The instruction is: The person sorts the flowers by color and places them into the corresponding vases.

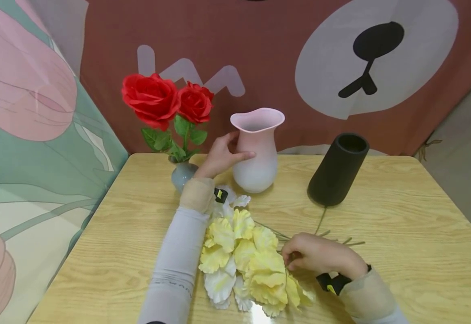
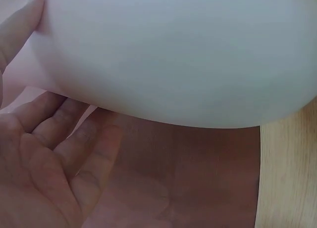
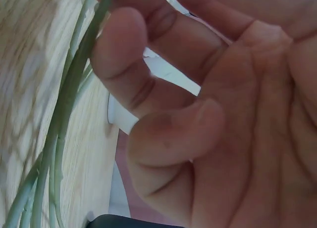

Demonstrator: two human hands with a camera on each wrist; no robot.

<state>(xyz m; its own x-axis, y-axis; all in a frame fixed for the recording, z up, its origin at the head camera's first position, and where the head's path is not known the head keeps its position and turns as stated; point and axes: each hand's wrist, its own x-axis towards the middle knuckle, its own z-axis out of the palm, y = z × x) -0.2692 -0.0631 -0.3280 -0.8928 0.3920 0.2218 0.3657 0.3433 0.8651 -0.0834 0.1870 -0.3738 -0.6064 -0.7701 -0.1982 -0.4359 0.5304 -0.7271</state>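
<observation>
Pink vase (image 1: 259, 164), fading to white below, is near the back edge of the tabletop (image 1: 405, 225), upright, between the roses and the black vase. The left hand (image 1: 224, 155) holds it from the side, thumb on the front of its neck and fingers reaching round behind. The right hand (image 1: 320, 254) is narrow, its fingers curled just beside the green stems (image 3: 59, 124); whether it pinches any, I cannot tell. Those stems belong to the yellow flowers (image 1: 263, 274) and white flowers (image 1: 219, 284), which lie heaped at the front, heads toward the left arm. Two red roses (image 1: 154, 100) stand in a small grey vase (image 1: 181, 174) at the left; the black vase (image 1: 334, 175) is on the right.
</observation>
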